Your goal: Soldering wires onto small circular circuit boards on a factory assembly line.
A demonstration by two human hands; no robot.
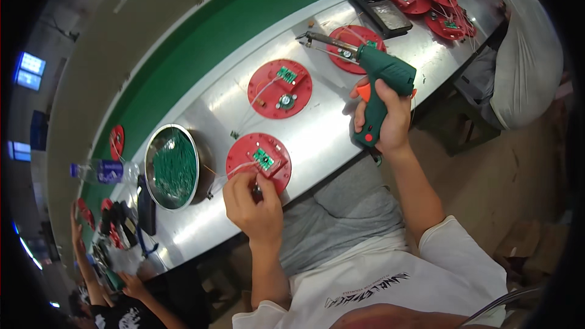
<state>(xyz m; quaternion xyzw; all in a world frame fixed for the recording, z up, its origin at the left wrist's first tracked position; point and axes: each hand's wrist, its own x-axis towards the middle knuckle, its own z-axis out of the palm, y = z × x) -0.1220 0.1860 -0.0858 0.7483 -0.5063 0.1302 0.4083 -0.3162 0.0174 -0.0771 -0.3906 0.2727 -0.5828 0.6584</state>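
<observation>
A green soldering gun [388,72] with an orange trigger is gripped in my right hand [395,119], its metal tip pointing to the far left. My left hand [255,207] is over the near edge of a red round disc [242,157], fingers pinched at a small dark part that they mostly hide. On that disc are a small green circuit board [263,158] and white wires running left. Just beyond lies a second red disc [262,85] with a green board and a small round metal part. A third red disc [341,61] is partly behind the soldering gun.
A metal bowl [202,173] of green wires stands left, beside a plastic bottle [109,172]. Piled red discs [436,0] and a black tray [381,15] are far right. A green conveyor belt [201,24] runs behind the metal table. Other people sit at both ends.
</observation>
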